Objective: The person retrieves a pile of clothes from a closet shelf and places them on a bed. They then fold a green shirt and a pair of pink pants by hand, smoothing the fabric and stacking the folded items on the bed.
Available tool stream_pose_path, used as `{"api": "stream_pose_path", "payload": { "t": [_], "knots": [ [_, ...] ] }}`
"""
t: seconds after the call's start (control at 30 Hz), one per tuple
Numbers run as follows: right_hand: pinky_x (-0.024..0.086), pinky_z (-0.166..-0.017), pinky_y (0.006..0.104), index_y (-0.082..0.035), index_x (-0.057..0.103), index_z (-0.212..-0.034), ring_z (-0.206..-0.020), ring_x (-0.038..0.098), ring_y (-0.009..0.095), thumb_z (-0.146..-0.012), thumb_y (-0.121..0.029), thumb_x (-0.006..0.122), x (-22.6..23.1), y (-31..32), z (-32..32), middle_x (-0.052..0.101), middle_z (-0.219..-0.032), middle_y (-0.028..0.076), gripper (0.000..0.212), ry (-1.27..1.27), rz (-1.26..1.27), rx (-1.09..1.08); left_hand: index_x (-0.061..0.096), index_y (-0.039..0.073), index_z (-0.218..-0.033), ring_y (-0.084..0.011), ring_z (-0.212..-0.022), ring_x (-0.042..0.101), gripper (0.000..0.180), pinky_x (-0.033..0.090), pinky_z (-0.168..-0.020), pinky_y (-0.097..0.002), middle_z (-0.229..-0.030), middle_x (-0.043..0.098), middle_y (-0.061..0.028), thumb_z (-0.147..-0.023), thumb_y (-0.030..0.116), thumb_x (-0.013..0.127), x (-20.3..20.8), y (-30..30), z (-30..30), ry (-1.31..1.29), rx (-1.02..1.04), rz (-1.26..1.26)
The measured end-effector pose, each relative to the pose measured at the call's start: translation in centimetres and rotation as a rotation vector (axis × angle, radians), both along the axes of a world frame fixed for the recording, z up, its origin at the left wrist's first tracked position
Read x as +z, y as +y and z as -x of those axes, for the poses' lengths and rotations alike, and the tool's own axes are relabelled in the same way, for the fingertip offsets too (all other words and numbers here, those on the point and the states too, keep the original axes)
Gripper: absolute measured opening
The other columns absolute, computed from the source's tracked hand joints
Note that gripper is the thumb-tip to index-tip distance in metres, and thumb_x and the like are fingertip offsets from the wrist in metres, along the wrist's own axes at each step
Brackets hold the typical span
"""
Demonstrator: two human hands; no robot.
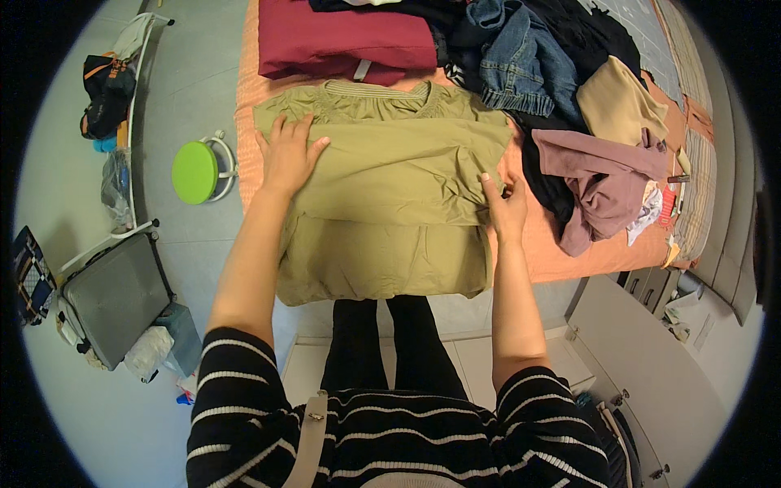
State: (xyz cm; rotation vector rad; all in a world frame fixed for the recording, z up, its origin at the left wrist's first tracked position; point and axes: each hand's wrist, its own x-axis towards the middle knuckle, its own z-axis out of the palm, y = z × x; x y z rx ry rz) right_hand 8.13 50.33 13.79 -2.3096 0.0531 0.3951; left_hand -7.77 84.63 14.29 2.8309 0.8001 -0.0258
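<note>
An olive-green top (382, 187) lies spread on the orange bed cover (553, 256), its gathered neckline at the far side and its lower part hanging over the near edge. A sleeve or panel is laid across its middle, with creases toward the right. My left hand (289, 154) rests flat on the top's upper left, fingers spread. At the right edge of the cloth, my right hand (506, 207) has its thumb on top and its fingers curled under, gripping the fabric. The fingertips of that hand are partly hidden.
Dark red folded cloth (342, 37) lies at the far left of the bed. Jeans (521, 61), a beige garment (622, 102) and a mauve garment (606, 179) are heaped at the right. A green-topped stool (195, 172) and a grey suitcase (122, 297) stand left on the floor.
</note>
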Motion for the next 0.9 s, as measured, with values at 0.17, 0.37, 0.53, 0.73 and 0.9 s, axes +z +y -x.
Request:
{"api": "stream_pose_path", "payload": {
  "t": [0.17,0.37,0.53,0.73,0.9],
  "knots": [
    [0.042,-0.059,0.0301,0.002,0.059,-0.086,-0.062,0.049,0.015,-0.081,-0.022,0.069,-0.5,-1.8,-0.1,0.056,-0.068,0.009,0.027,0.064,-0.059,-0.023,0.069,0.005,-0.078,-0.0288,-0.083,0.057,0.030,0.037,-0.085,-0.0428,-0.076,0.065,-0.0089,-0.084,0.034,0.063,-2.1,5.6,0.3,-0.270,-0.191,0.175],
    [0.044,-0.067,0.0289,0.001,0.059,-0.100,-0.073,0.053,0.021,-0.085,-0.026,0.068,2.8,3.9,-2.3,0.059,-0.086,0.013,0.032,-0.207,0.224,0.194,0.062,0.008,-0.106,-0.0344,-0.107,0.050,0.033,0.034,-0.095,-0.0481,-0.112,0.059,-0.0148,-0.082,0.030,0.065,-1.8,4.8,2.0,-0.330,0.047,-0.018],
    [0.035,-0.094,0.0518,-0.007,0.056,-0.114,-0.114,0.045,0.041,-0.075,-0.028,0.071,3.1,8.4,0.6,0.051,-0.119,0.018,0.047,-0.690,0.129,0.648,0.044,0.011,-0.133,-0.0393,-0.132,0.031,0.066,0.025,-0.104,-0.0594,-0.144,0.034,-0.0184,-0.077,0.038,0.068,-2.1,-5.4,0.8,-0.187,-0.441,0.064],
    [0.019,-0.105,0.0631,-0.027,0.035,-0.143,-0.139,0.019,0.037,-0.085,-0.057,0.052,-6.0,5.6,-0.4,0.021,-0.152,0.011,0.067,-0.504,0.476,0.910,0.035,0.024,-0.143,-0.0345,-0.140,0.019,0.076,0.019,-0.104,-0.0661,-0.153,0.021,-0.0100,-0.079,0.057,0.059,-3.7,-4.5,3.1,0.196,-0.237,0.069],
    [0.015,-0.102,0.0688,-0.027,0.031,-0.145,-0.141,0.014,0.037,-0.087,-0.057,0.049,-2.7,3.0,-0.6,0.015,-0.154,0.010,0.068,-0.435,0.794,0.655,0.031,0.024,-0.144,-0.0352,-0.141,0.015,0.077,0.016,-0.102,-0.0698,-0.153,0.019,-0.0117,-0.080,0.057,0.058,-1.6,-3.7,5.8,0.230,-0.145,0.048]
  ]
}}
